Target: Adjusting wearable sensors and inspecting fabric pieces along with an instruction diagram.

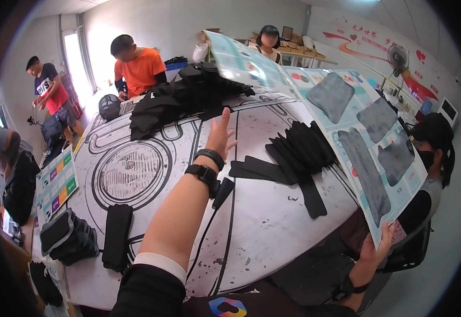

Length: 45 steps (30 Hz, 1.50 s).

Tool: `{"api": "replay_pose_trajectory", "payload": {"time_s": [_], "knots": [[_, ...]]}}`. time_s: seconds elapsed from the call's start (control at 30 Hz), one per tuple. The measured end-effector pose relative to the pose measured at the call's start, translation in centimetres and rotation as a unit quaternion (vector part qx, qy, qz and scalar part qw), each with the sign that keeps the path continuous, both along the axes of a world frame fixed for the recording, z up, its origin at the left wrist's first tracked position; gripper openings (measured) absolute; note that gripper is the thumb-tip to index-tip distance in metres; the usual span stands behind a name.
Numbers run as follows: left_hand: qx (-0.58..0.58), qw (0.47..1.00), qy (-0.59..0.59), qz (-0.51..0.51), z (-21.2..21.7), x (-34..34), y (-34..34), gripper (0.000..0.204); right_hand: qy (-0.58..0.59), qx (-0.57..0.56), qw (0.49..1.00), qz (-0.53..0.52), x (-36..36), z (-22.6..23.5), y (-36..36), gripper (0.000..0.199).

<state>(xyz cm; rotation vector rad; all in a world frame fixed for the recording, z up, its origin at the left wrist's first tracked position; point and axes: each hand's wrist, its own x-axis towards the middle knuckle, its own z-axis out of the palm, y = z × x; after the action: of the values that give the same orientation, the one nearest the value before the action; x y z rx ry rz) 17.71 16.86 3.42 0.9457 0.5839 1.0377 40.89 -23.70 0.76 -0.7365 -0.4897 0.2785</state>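
right hand point(375, 247): thumb and fingers pinched on near lower corner of printed board; no other grip on it visible
printed board point(407, 190): up and away from right fingers, tilted, partly over table point(262, 238), well right of left fingers
handling: probably light, semi-stiff, prone to flexing from one corner; smooth face, likely slick. Best taken by opposite edges, clear of patches, without bending the fold
look: teal and white, small coloured pictures, apparently folded in two panels; far panel washed out by glare
grey patches point(331, 98): four on near panel, dull dark grey, cloudy; long one closest to right fingers, blockier three farther up. Probably soft and thin; loose or fixed, unclear
left hand point(221, 138): fingers spread, nothing held; over table, contact unclear
black pile point(188, 95): just beyond left fingertips, heaped, limp-looking
black strips point(299, 153): right of left fingers, fanned and overlapping
folded black stack point(117, 235): well left and nearer than left fingers
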Motion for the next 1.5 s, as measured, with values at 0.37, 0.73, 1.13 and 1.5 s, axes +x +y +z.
{"api": "replay_pose_trajectory", "payload": {"time_s": [0.37, 0.73, 1.13, 1.5], "knots": [[-0.024, 0.987, -0.026, 0.158, -1.3, -0.4, 11.9, 0.111, 0.006, -0.014, 1.0, 0.022, -1.2, 2.1, 0.8, 0.046], [0.141, 0.966, -0.139, 0.168, 3.6, -2.6, 10.9, 0.081, 0.004, -0.053, 0.998, 0.039, 0.2, 2.3, 1.8, 0.046], [0.126, 0.963, 0.035, 0.234, 5.2, -7.5, 10.6, 0.065, 0.03, -0.045, 0.997, 0.056, 1.9, 4.0, -0.1, 0.046], [0.1, 0.977, 0.174, -0.068, 2.7, -16.7, -1.8, 0.009, 0.021, -0.107, 0.993, 0.046, 1.6, -0.9, 0.3, 0.048]]}}
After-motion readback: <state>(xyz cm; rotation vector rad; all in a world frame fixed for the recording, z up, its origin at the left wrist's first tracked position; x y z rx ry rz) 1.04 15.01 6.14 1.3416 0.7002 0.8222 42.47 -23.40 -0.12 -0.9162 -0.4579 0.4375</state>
